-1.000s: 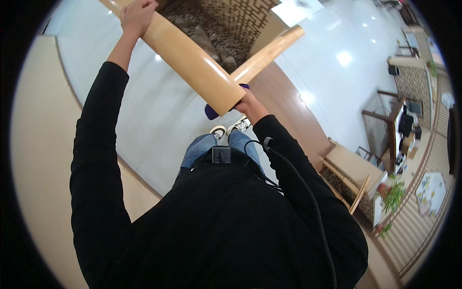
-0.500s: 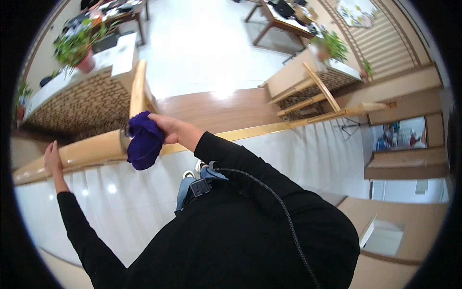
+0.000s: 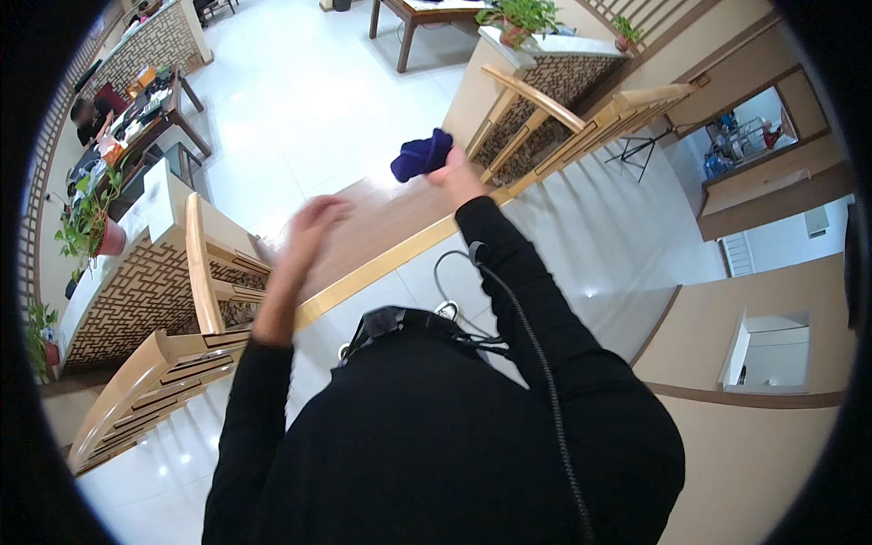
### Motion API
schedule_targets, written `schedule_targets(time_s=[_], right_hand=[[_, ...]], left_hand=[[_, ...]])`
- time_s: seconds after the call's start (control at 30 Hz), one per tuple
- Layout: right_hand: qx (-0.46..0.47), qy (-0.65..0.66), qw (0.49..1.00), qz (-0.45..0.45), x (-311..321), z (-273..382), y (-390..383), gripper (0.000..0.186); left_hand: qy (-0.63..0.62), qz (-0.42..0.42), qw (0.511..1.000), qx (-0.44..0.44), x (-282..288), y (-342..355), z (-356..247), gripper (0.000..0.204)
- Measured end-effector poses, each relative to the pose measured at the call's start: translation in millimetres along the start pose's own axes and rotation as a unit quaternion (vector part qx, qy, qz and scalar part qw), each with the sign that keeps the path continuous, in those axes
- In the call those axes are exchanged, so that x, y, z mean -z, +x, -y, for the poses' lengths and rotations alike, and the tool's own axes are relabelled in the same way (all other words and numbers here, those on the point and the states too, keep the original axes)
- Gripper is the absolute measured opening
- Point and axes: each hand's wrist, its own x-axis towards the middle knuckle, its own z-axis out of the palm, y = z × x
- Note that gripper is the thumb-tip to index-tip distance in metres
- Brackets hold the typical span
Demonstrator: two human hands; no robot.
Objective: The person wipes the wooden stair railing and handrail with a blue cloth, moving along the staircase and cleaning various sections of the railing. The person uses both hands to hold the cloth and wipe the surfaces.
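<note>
My right hand [image 3: 447, 171] grips a bunched purple cloth [image 3: 421, 156], held out over the wood-coloured floor strip [image 3: 353, 232] between two railing ends. My left hand [image 3: 318, 221] is raised to the left of it, blurred, with loosely bent fingers apart and nothing in them. Below and left of that hand stands the left wooden railing [image 3: 204, 263], which it does not touch. The right wooden railing [image 3: 536, 98] runs behind and right of my right hand.
Potted plants [image 3: 111, 238] top the patterned partitions [image 3: 125, 307] on both sides. Beyond are tiled floor [image 3: 300, 109], cluttered desks [image 3: 163, 102] and a seated person [image 3: 91, 123]. A black tripod [image 3: 640, 150] stands at the right. A yellow edging strip [image 3: 372, 277] crosses near my feet.
The view has turned toward the gap between the railings. My left hand has let go of the railing and come inward. My right hand has moved away from the left railing with the cloth.
</note>
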Motion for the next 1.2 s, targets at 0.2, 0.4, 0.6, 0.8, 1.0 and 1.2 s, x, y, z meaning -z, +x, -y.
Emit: schedule_targets(time_s=[0.2,0.4,0.6,0.8,1.0,1.2], right_hand=[[0.126,-0.072,0.983,-0.116,37,162,-46,0.038],[0.158,-0.117,0.977,-0.081,121,294,-45,0.038],[0.241,-0.122,0.939,-0.211,132,374,-4,0.034],[0.380,-0.754,0.436,-0.313,53,497,27,0.063],[0.363,-0.814,0.403,-0.210,32,603,54,0.056],[0.368,-0.678,0.605,-0.199,45,600,113,0.064]], left_hand=[[0.071,0.218,0.973,0.010,-274,111,21,0.036],[-0.109,0.383,0.887,0.234,-416,174,12,0.057],[-0.154,0.537,0.765,0.321,-479,230,-19,0.063],[-0.202,0.638,0.705,0.234,-528,329,-68,0.062],[0.011,0.647,0.760,0.064,-545,466,-91,0.059],[-0.233,0.318,0.906,0.156,-589,606,-6,0.062]])
